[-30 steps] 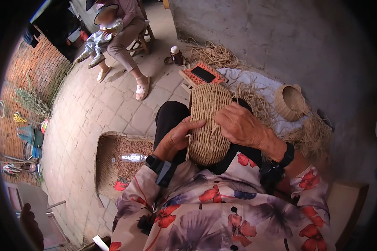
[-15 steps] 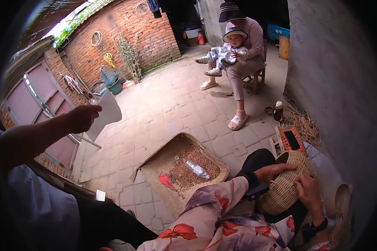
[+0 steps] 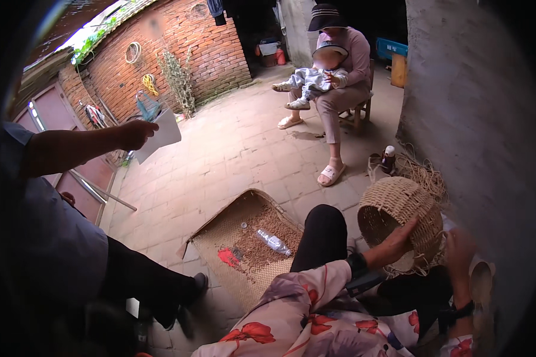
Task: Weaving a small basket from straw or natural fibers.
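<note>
A round woven straw basket (image 3: 393,196) is held above my lap, tipped so that its open mouth faces left and shows the hollow inside. My left hand (image 3: 394,245) grips it at the lower rim, fingers against the weave. Close by the basket's right side is my right hand (image 3: 460,253), smeared by motion, so its fingers cannot be made out. Loose straw ends stick out along the basket's lower edge.
A woven mat tray (image 3: 220,232) with brown grains and a clear plastic bottle (image 3: 274,242) lies ahead. At left another person (image 3: 71,232) holds a white sheet (image 3: 161,138). A seated person (image 3: 357,71) holds a child. Straw coils (image 3: 424,178) lie by the grey wall (image 3: 476,119).
The basket has been lifted and turned, its mouth swinging from the top to the left. My right hand has come off its front to the right side. The person at left has moved nearer the mat.
</note>
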Tool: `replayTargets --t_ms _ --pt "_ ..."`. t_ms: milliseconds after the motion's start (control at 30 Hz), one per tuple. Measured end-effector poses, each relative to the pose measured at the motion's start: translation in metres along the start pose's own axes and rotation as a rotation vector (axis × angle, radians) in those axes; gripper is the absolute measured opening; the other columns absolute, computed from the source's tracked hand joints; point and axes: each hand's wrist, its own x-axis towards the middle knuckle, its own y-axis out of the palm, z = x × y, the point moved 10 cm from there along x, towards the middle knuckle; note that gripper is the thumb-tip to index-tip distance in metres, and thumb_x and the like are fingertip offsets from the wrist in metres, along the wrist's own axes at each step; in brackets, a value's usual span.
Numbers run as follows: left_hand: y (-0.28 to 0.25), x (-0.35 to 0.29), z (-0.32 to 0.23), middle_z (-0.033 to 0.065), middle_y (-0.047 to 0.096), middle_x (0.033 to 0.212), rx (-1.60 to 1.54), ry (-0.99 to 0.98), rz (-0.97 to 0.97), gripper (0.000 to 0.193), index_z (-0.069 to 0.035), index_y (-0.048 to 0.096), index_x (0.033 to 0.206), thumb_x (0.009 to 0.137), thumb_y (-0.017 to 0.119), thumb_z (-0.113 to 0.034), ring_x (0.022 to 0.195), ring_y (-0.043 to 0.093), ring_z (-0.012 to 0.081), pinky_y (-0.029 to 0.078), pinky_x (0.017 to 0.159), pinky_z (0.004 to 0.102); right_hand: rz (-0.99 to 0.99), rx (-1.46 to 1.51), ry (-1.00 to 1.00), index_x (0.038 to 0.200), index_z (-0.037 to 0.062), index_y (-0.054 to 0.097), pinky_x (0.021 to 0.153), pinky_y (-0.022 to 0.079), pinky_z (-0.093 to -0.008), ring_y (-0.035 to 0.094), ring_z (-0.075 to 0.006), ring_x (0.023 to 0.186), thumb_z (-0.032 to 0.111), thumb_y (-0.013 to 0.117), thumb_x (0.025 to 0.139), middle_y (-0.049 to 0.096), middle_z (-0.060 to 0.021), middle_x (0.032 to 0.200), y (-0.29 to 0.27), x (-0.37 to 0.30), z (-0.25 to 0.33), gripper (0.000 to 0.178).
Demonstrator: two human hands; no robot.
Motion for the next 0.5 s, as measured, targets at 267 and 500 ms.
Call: replayTargets --t_ms 267,500 --pt "-0.007 -0.042 0.035 0.0101 0.046 0.136 -0.149 -0.002 -0.084 0.055 -0.002 0.039 0.136 0.098 0.043 -0.042 0.127 0.043 0.0227 0.035 0.107 0.0408 -0.079 1.333 0.604 0.101 0.0050 0.051 0.067 0.046 -0.0249 0.054 -0.0089 0.069 0.011 0.059 0.090 0.057 -0.0045 0.085 0.024 -0.032 -0.026 0.015" --pt "-0.039 -0.081 0.030 0.0106 0.045 0.139 -0.208 -0.005 -0.171 0.062 -0.005 0.037 0.137 0.094 0.046 -0.048 0.128 0.042 0.0270 0.031 0.110 0.0447 -0.364 1.387 0.564 0.119 0.0041 0.050 0.067 0.048 -0.0243 0.057 -0.0095 0.073 0.014 0.054 0.093 0.061 -0.0095 0.096 -0.074 0.000 -0.089 0.028"
